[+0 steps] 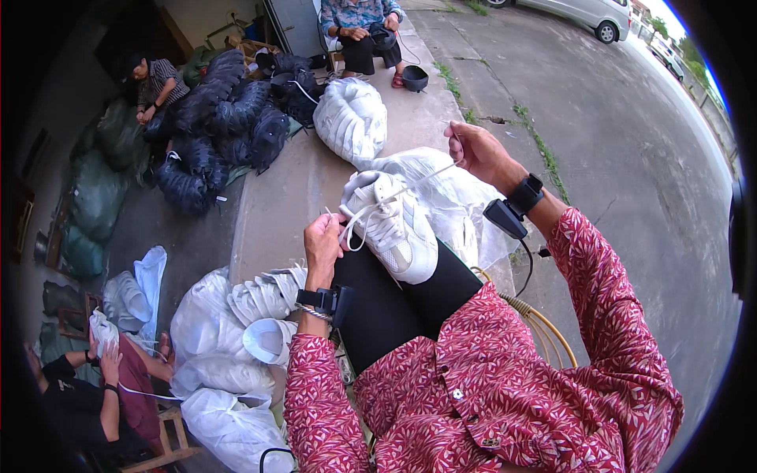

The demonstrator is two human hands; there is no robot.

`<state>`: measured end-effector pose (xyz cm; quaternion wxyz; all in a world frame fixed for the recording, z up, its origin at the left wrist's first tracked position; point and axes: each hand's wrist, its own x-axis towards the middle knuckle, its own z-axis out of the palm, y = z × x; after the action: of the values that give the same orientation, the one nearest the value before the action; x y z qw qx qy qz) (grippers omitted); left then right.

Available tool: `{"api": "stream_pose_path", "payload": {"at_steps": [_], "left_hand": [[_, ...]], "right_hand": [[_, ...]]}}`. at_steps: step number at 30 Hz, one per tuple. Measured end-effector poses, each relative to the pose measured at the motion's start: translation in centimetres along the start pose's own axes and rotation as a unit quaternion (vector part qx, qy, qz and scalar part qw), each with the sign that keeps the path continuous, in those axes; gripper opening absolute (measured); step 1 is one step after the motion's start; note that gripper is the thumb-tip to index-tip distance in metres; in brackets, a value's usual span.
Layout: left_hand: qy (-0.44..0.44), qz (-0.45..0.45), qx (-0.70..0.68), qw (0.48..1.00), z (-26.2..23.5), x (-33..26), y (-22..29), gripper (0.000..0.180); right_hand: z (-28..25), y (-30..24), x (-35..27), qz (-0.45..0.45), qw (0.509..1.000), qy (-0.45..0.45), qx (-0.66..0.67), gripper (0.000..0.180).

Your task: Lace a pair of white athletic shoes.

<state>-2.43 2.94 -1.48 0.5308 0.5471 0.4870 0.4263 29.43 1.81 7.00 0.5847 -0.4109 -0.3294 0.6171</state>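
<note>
A white sneaker rests on my lap, its toe pointing back toward me. White laces run through its upper eyelets. Up and to the right, my right hand pinches one lace end, and that lace stretches taut from the shoe. Close by the sneaker's left side, my left hand has its fingers closed on the other end of the lace. The black cloth over my thighs lies under the shoe.
White plastic bags of shoe parts stand to my left, another bag ahead. Black shoe bundles are piled far left. Co-workers sit ahead, far left and lower left. A yellow basket rim is at my right.
</note>
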Motion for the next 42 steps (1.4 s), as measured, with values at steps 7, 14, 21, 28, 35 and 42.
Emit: {"api": "stream_pose_path", "payload": {"at_steps": [7,14,21,28,35,42], "left_hand": [[-0.064,-0.065,-0.003,0.996,0.0,-1.2,0.8,0.019],[-0.088,-0.069,0.01,0.994,-0.5,-1.4,1.2,0.018],[-0.091,-0.07,-0.002,0.993,-0.7,-0.7,0.6,0.014],[0.073,0.122,0.17,0.975,-0.3,0.2,-2.2,0.016],[0.117,0.252,0.485,0.829,2.4,-0.5,1.5,0.013],[0.064,0.086,0.29,0.951,1.1,1.5,-0.9,0.014]], "right_hand": [[2.9,2.8,-1.0,0.068,0.976,-0.107,-0.175,0.022],[2.8,2.7,-0.7,0.026,0.973,-0.067,-0.22,0.023],[1.9,2.2,-0.9,0.044,0.976,-0.034,-0.212,0.021],[5.4,4.1,-1.3,0.007,0.94,-0.108,-0.323,0.024],[5.1,6.8,-0.2,-0.035,0.909,-0.119,-0.397,0.021],[5.9,7.4,0.7,-0.028,0.913,-0.115,-0.39,0.025]]}}
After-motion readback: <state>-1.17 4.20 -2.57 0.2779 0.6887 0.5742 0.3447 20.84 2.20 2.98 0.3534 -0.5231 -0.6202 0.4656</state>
